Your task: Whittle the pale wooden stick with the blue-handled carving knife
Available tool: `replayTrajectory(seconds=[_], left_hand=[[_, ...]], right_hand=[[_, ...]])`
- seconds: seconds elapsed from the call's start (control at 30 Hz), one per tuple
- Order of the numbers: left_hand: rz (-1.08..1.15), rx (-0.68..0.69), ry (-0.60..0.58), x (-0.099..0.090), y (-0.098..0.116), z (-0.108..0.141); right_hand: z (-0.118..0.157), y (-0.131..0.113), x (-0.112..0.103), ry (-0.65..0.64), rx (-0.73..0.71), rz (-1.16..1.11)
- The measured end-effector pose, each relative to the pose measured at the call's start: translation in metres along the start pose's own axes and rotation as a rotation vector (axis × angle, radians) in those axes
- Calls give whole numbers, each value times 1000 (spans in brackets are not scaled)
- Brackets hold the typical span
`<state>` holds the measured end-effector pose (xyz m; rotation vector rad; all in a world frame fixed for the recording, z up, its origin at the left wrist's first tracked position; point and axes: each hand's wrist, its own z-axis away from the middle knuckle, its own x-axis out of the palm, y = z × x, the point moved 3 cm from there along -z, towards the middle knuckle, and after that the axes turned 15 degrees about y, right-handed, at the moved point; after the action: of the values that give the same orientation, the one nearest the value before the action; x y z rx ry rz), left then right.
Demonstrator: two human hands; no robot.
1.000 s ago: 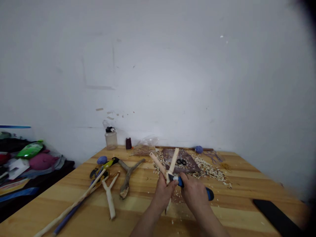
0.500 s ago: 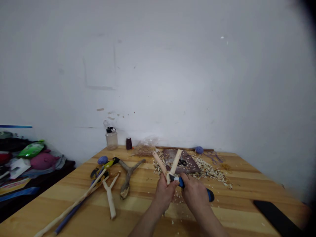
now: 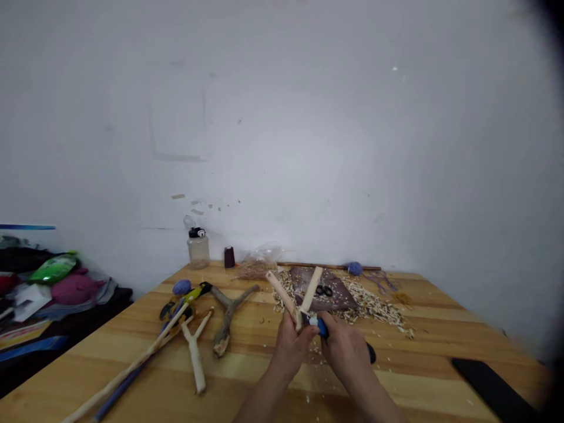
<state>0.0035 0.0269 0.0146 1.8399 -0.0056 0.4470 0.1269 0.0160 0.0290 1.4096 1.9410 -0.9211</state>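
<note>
My left hand (image 3: 291,348) is closed around the base of a peeled, Y-shaped stick (image 3: 312,290), whose two prongs point up and away from me. In my right hand (image 3: 346,351) is a knife with a blue and black handle (image 3: 323,328). Its blade end rests against the wood near the fork, close to my left thumb. Part of the handle is hidden by my fingers. Behind the stick, black-handled scissors (image 3: 324,291) lie on a dark sheet (image 3: 341,298) strewn with wood shavings (image 3: 379,310).
To the left on the table (image 3: 247,376) lie a smaller peeled fork (image 3: 196,361), a bark-covered fork (image 3: 227,322) and long sticks (image 3: 112,385). A bottle (image 3: 198,249) and dark thread spool (image 3: 229,257) stand behind. At right is a flat black object (image 3: 493,388).
The left prong of the held stick has tilted slightly further left. My right hand and the knife have shifted a little to the left.
</note>
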Motion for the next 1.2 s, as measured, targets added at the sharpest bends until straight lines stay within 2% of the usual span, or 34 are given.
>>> replayTrajectory(seconds=[0.17,0.37,0.53,0.8,0.97,1.2], left_hand=[[-20,-9,4,-1,-5,-1],[-56,116,-65,-2,-6,-2],[-110,158,-81,-4,-5,-3],[-143,130,0,-3,-5,0],[-172,20,88,-3,-12,1],[-174,-18,107,-3,-15,2]], right_hand=[[0,1,1,-6,-6,27],[-1,1,-2,-12,-12,36],[-1,1,-2,-21,-11,50],[-1,0,-4,-16,-19,65],[-1,0,-2,-22,5,87],[1,0,0,9,23,127]])
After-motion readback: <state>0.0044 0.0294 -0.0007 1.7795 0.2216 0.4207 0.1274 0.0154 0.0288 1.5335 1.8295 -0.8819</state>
